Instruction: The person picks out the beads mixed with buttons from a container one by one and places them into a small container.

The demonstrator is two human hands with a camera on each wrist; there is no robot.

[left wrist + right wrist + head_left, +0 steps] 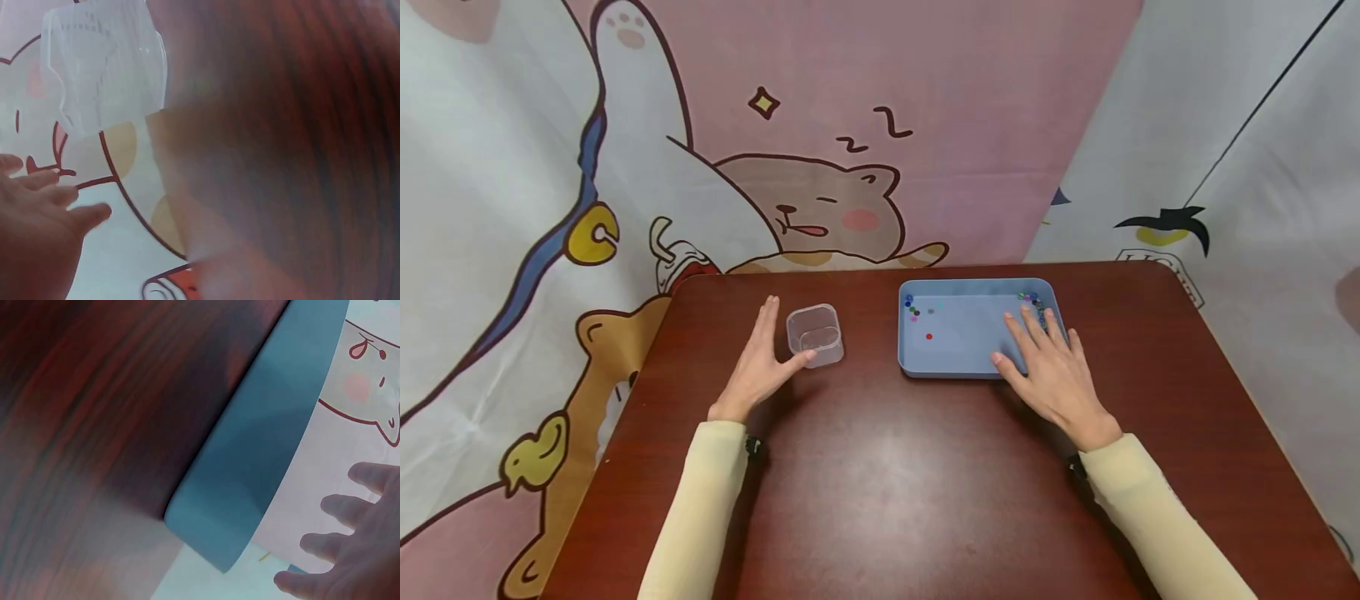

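Note:
A small clear plastic box (pixel 817 335) stands on the table, its top uncovered. My left hand (pixel 754 368) is just left of it, fingers straight and thumb spread toward its near side. A gap separates hand and box (pixel 103 69) in the left wrist view. To the right is a shallow blue-grey tray (pixel 958 362) holding small coloured beads (pixel 912 310) at the left and more at the far right corner. My right hand (pixel 1052 375), fingers spread, hovers over the tray's right end and partly hides those beads. One red bead (pixel 928 337) lies by itself.
The dark reddish-brown wooden table (pixel 887 483) extends toward me, its far edge behind the tray. A cloth printed with cartoon animals (pixel 842 208) hangs behind and beside the table. A black band (pixel 754 447) shows at my left wrist.

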